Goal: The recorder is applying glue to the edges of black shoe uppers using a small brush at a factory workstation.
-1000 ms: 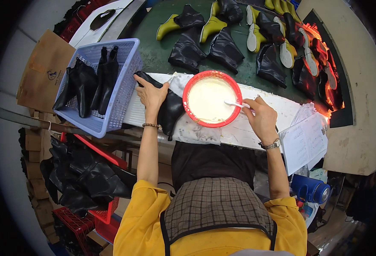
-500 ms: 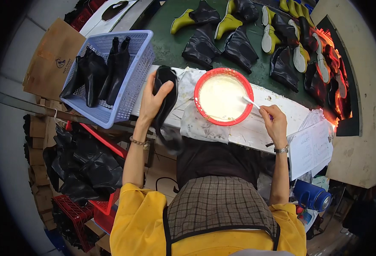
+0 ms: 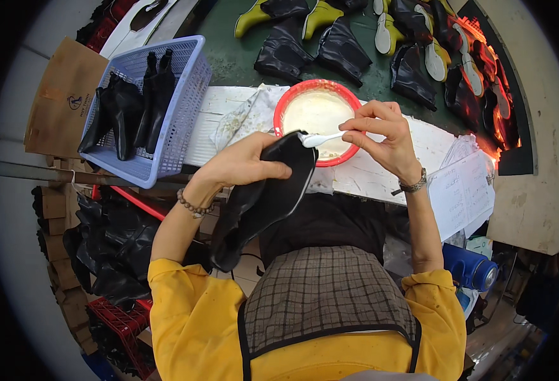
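While a blue basket (image 3: 179, 120) stands at far left, left hand (image 3: 244, 164) grasps a black boot (image 3: 282, 190), thumb uppermost. Boot's long axis slants lower left to upper right; its top end lies beyond the left fingers, towards the red bowl (image 3: 338, 159). White applicator (image 3: 318, 140) meets that end, contact apparent. Right hand (image 3: 384, 136), farther off, pinches the applicator, thumb against fingers.

On my left I record a plain grey-white wall (image 3: 16, 216), a metal rail (image 3: 32, 173) crossing in front of it toward my table (image 3: 433, 137), whose white top is visibly scuffed. Beyond lies a broad green surface (image 3: 228, 60). At its right end I note an orange-red glow (image 3: 473, 30), beside a pale panel (image 3: 527, 209). Light floor (image 3: 249, 265) shows in part below.
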A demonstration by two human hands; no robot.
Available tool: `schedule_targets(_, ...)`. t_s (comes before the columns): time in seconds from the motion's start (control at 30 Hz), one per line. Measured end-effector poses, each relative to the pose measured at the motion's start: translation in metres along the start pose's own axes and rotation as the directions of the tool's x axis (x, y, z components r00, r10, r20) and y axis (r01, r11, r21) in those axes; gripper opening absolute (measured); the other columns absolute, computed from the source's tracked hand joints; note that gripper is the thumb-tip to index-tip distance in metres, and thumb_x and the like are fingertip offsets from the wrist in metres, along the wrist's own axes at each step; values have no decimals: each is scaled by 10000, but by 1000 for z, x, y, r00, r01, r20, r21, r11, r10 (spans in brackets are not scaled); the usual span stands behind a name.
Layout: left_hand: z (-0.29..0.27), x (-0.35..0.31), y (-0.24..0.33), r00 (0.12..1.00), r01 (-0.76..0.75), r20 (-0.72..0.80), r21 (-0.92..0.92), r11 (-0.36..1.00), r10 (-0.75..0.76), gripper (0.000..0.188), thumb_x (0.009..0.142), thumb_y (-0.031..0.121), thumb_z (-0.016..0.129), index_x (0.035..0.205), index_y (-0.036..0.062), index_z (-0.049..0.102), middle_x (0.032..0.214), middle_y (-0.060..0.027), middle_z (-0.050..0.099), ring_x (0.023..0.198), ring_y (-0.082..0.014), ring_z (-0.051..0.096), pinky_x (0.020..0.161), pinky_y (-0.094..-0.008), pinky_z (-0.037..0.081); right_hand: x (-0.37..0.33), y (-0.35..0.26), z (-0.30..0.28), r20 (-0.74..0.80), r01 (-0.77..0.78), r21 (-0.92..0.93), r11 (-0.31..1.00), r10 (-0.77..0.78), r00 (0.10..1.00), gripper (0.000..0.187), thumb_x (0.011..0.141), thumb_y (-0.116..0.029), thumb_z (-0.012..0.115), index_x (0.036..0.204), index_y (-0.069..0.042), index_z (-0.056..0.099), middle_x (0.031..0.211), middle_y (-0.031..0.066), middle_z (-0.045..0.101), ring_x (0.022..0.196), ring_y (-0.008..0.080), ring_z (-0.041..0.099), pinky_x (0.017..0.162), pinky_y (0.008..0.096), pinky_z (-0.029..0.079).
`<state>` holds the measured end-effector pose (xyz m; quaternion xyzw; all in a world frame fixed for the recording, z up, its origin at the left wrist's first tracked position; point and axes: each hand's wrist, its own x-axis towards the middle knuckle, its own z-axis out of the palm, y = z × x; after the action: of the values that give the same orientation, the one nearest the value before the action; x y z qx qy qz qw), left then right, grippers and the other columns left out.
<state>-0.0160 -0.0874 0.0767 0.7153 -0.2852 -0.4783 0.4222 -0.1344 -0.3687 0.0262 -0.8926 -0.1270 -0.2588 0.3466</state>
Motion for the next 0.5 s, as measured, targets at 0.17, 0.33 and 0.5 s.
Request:
schedule_targets(0.17,-2,-1,8,956,17,-293,-14,1000,-21,294,882,77,734,1135,-72,718,980,-105,769,852,-137,707,795,-294,572,-11,-14,6,-63,-33,-31,999,31,998,151,807,-219,866,937,-154,826,856,-38,667,784,109,571,829,330,335)
schedule_targets(0.33,-15,4,6,995,46,-86,-100,994,-54,288,858,90,798,1085,-63,709,921,-65,752,802,-113,697,730,-274,573,-8,-7,2,-28,-41,-21,999,40,999,158,810,-232,864,939,-148,827,859,-41,669,775,106,565,824,332,328)
schedule_targets(0.5,-16,13,1,969,108,224,-12,994,-103,336,820,117,860,1080,-40,714,923,-35,747,822,-95,670,760,-265,546,12,7,3,28,58,47,997,-59,998,174,814,-255,861,952,-154,833,876,-46,667,813,103,568,862,322,332)
